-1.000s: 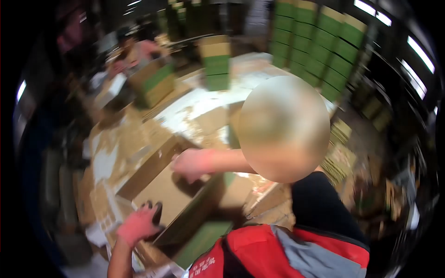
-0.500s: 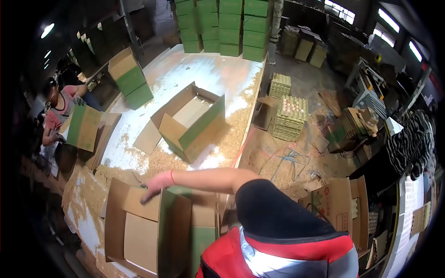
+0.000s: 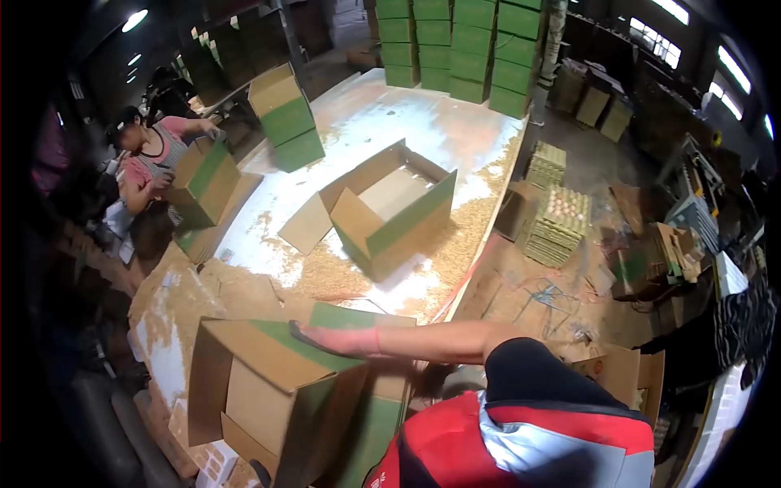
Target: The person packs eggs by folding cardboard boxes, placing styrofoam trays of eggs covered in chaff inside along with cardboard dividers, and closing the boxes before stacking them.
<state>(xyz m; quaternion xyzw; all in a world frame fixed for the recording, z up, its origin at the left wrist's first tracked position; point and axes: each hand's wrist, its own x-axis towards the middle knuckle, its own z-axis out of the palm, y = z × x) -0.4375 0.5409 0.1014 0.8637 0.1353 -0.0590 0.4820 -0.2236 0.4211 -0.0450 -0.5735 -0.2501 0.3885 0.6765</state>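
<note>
My right hand (image 3: 338,337), in a pink glove with dark fingers, reaches across to the left. Its outstretched fingers lie flat on the brown and green flap (image 3: 281,358) of an open cardboard carton (image 3: 210,390). That flap slants over part of the opening, and plain cardboard shows inside. At the carton's near edge a dark rounded shape (image 3: 260,472) may be a gloved fingertip of my left hand; the rest of that hand is hidden. Beside the carton on the right lies green and brown cardboard (image 3: 378,423).
Another open carton (image 3: 399,224) stands on the table (image 3: 342,122), amid wood shavings (image 3: 321,281). Green cartons (image 3: 472,45) are stacked behind it. A co-worker (image 3: 159,159) handles a carton (image 3: 203,180) at left. Egg trays (image 3: 556,240) stand on the floor at right.
My right hand has moved from over the carton's opening onto its far flap, which now leans inward. The view has shifted left, and the co-worker's carton has been turned.
</note>
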